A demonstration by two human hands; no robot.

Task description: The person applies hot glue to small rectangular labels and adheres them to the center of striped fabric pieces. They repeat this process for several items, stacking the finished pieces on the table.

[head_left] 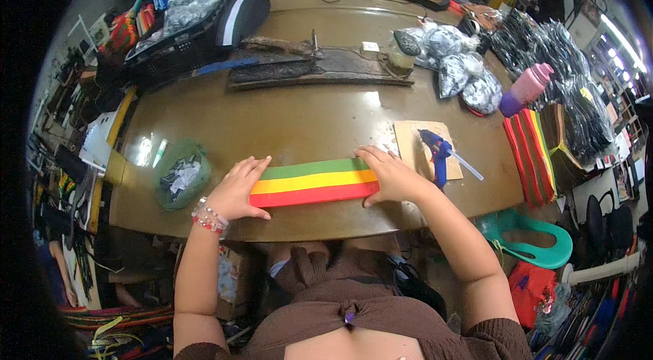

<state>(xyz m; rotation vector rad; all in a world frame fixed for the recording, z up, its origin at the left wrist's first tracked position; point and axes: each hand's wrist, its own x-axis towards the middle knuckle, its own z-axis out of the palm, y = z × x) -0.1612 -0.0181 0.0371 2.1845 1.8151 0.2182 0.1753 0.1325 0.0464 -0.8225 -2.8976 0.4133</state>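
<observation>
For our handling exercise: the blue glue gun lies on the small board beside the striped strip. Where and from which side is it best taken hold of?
Probably by the handle of the blue glue gun, the thick end pointing toward the table's near edge, coming from above with the right hand, which is nearest. The gun lies flat on the board, so its handle's sides are free, while the thin stick juts off to the right.

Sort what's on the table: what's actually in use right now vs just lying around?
In use:
- striped strip, green, yellow and red, flat on the table
- left hand pressing its left end
- right hand pressing its right end

Lying about:
- blue glue gun on a cardboard pad
- green bowl of scraps
- stack of striped pieces
- pink-capped bottle
- bagged goods
</observation>
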